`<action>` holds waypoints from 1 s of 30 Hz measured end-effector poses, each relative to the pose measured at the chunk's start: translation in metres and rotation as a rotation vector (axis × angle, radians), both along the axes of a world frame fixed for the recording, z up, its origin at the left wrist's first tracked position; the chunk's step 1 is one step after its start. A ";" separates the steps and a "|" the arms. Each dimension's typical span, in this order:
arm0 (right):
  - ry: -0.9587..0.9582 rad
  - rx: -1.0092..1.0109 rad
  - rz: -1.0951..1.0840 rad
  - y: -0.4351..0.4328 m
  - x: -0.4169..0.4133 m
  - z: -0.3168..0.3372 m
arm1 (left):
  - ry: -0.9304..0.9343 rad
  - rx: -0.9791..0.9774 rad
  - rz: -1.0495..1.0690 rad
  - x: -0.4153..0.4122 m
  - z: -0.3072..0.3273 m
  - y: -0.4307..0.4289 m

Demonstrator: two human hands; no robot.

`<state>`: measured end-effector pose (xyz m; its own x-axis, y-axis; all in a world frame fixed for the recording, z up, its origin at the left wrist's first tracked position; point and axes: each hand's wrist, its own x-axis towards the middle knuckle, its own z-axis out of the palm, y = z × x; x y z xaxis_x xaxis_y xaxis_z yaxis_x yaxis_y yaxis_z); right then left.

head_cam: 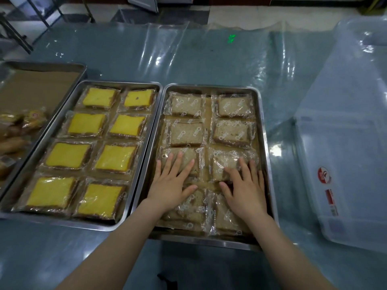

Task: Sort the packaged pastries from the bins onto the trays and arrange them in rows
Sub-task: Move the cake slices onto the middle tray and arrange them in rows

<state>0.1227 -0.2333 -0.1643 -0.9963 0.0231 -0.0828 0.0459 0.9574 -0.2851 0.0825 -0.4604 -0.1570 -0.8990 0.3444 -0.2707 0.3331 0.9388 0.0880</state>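
One wide-angle camera on the person's head looks forward and steeply down, close over the table (209, 59). The floor (272, 11) shows at twelve o'clock; both forearms (117, 248) enter from six o'clock; the brown-pastry tray (209, 87) sits central.

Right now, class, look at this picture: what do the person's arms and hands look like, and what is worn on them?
The left hand and the right hand are bare, and so are both arms as far as the picture's lower edge. No sleeves, gloves, rings, watch or bracelet show.
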 end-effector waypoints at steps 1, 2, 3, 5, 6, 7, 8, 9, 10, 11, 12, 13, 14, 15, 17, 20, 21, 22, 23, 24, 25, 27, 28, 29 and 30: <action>0.003 -0.007 -0.002 0.000 0.000 0.001 | 0.015 0.011 -0.010 0.004 0.001 0.000; 0.005 -0.009 -0.003 -0.001 0.000 0.003 | 0.025 0.026 -0.022 0.008 0.001 0.000; 0.004 -0.003 0.002 -0.001 0.000 0.004 | 0.034 0.039 -0.029 0.014 0.002 -0.001; -0.006 0.035 0.023 -0.001 0.001 0.008 | 0.052 0.060 -0.045 0.025 0.001 -0.006; -0.018 0.057 0.040 -0.001 0.003 0.009 | 0.061 0.083 -0.061 0.031 0.002 -0.008; -0.035 0.075 0.059 -0.001 0.006 0.010 | 0.063 0.117 -0.075 0.036 0.005 -0.011; -0.048 0.090 0.079 -0.002 0.010 0.010 | 0.075 0.163 -0.091 0.042 0.008 -0.013; -0.059 0.102 0.099 -0.002 0.017 0.010 | 0.101 0.226 -0.102 0.048 0.011 -0.015; -0.071 0.109 0.121 -0.003 0.024 0.009 | 0.151 0.288 -0.102 0.052 0.013 -0.017; -0.091 0.113 0.141 -0.004 0.032 0.007 | 0.208 0.322 -0.084 0.056 0.012 -0.019; -0.115 0.117 0.160 -0.004 0.038 0.006 | 0.221 0.323 -0.050 0.058 0.013 -0.021; -0.137 0.121 0.175 -0.004 0.042 0.004 | 0.180 0.287 -0.016 0.059 0.015 -0.021; -0.152 0.122 0.182 -0.004 0.043 0.003 | 0.143 0.229 -0.002 0.060 0.014 -0.021; -0.159 0.120 0.184 -0.003 0.043 0.002 | 0.114 0.166 -0.003 0.058 0.013 -0.021; -0.162 0.116 0.181 -0.003 0.042 0.002 | 0.093 0.061 -0.025 0.051 0.014 -0.018; -0.169 0.115 0.192 -0.003 0.041 0.002 | 0.106 -0.001 -0.027 0.040 0.027 -0.010; -0.172 0.118 0.196 -0.003 0.041 0.002 | 0.129 -0.005 -0.017 0.039 0.031 -0.008; -0.174 0.120 0.197 -0.003 0.041 0.002 | 0.173 -0.002 -0.002 0.040 0.037 -0.007; -0.175 0.119 0.197 -0.003 0.041 0.002 | 0.238 0.016 0.020 0.042 0.043 -0.008; -0.176 0.118 0.197 -0.003 0.041 0.002 | 0.316 0.041 0.044 0.045 0.050 -0.009; -0.176 0.118 0.196 -0.003 0.041 0.002 | 0.400 0.067 0.062 0.049 0.056 -0.011; -0.178 0.125 0.194 -0.004 0.041 0.002 | 0.554 0.130 0.077 0.055 0.063 -0.015; -0.177 0.130 0.193 -0.004 0.042 0.002 | 0.613 0.163 0.063 0.058 0.064 -0.017; -0.178 0.133 0.193 -0.004 0.042 0.003 | 0.649 0.186 0.038 0.061 0.064 -0.019; -0.180 0.133 0.192 -0.005 0.042 0.003 | 0.653 0.198 0.012 0.064 0.063 -0.020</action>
